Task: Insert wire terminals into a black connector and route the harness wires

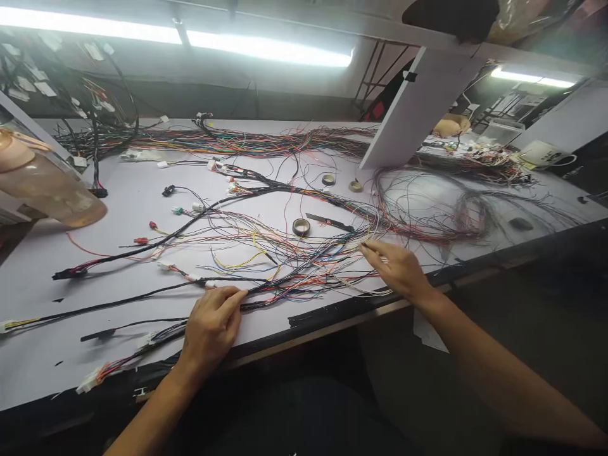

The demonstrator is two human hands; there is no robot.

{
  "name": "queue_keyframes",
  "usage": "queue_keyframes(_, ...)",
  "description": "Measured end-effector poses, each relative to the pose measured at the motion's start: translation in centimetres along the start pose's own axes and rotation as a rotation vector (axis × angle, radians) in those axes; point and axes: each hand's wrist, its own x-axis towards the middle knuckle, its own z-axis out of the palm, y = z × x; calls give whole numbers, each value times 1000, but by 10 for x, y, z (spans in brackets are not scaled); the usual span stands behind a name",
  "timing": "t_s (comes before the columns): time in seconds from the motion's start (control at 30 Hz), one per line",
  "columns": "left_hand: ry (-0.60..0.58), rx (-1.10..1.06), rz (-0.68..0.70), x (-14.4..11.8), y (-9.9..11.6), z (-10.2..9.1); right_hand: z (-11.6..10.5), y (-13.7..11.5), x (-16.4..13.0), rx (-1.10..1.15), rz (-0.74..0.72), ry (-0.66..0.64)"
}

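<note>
We see a wire harness (285,266) spread over the near half of the white table (42,354), its loose coloured strands fanning toward the right. The left hand (211,326) presses a black-wrapped bundle (142,296) at the front edge, fingers curled on it. The right hand (396,269) pinches thin strands between fingertips. Just beyond lie a tape roll (301,226) and a black blade-like tool (330,222). A white divider panel (413,107) stands further back.
</note>
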Motion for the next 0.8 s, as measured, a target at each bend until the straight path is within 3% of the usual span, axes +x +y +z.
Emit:
queue_keyframes(0.07,4,-27,45,0,1,1,11,-3,43,-203,10,-57)
queue_keyframes(0.17,9,-45,107,0,3,2,36,-12,97,-262,-4,-135)
queue_keyframes(0.27,-1,-37,123,0,6,1,58,-19,126,-279,-25,-211)
queue_keyframes(0.37,-11,-35,123,1,8,0,63,-15,138,-289,-17,-246)
queue_keyframes(0.5,-20,-2,83,0,14,-1,46,-8,137,-245,13,-209)
queue_keyframes(0.63,-40,81,35,-6,19,-1,21,-30,107,77,-5,-109)
queue_keyframes(0.7,-31,98,15,-10,21,-1,16,-50,87,211,-92,-162)
queue_keyframes(0.8,-18,87,5,-14,23,0,19,-80,62,257,-408,-299)
